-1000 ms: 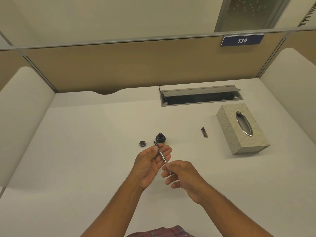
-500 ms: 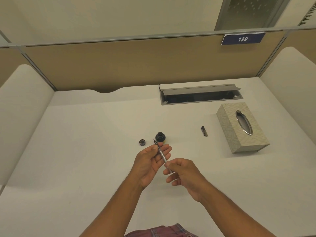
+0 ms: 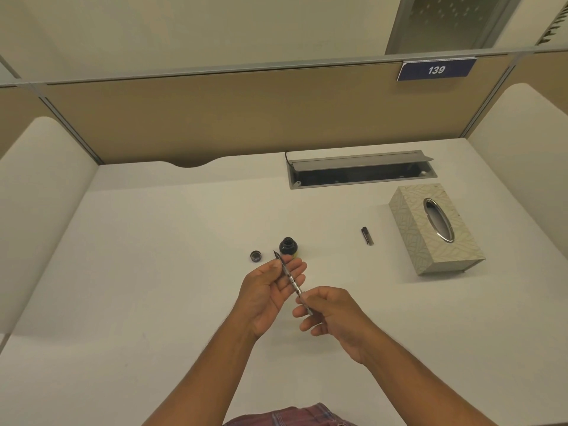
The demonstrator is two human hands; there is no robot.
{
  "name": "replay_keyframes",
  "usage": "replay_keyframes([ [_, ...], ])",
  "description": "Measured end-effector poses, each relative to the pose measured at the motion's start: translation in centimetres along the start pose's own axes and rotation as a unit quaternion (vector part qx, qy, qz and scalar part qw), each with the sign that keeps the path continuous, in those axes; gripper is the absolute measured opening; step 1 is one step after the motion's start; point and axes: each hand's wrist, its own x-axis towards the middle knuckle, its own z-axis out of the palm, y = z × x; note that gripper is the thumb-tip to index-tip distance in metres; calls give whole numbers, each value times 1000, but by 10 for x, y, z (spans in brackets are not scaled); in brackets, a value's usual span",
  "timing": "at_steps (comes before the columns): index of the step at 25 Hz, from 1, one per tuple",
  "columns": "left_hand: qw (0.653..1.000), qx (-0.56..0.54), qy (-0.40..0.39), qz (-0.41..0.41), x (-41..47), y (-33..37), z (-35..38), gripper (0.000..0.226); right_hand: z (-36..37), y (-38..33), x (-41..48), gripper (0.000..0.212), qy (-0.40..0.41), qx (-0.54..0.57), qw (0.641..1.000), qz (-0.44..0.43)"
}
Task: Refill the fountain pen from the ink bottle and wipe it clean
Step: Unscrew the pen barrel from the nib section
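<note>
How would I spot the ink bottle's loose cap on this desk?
Start at the patterned tissue box on the right of the white desk and look left to the open ink bottle. The cap is the low dark ring just left of it, flatter than the bottle.

The slim fountain pen (image 3: 290,278), uncapped with its nib pointing away, lies tilted across the fingers above the table (image 3: 153,272), just before the open dark ink bottle (image 3: 288,246), whose round cap (image 3: 256,256) sits beside it to the left.
</note>
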Motion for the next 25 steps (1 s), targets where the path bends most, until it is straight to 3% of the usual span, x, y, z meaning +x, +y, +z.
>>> replay_keyframes([
  [14,995,-28,74,53,25,13,-17,26,-35,23,14,10,57,-29,998,8],
  [19,996,-23,78,35,23,5,-19,26,-53,33,40,15,205,-49,977,-20],
  [22,997,-15,75,18,21,-1,-18,27,-61,35,61,15,276,-152,949,-32],
  [25,998,-8,70,5,21,-6,-17,27,-66,37,75,13,292,-242,924,-37],
])
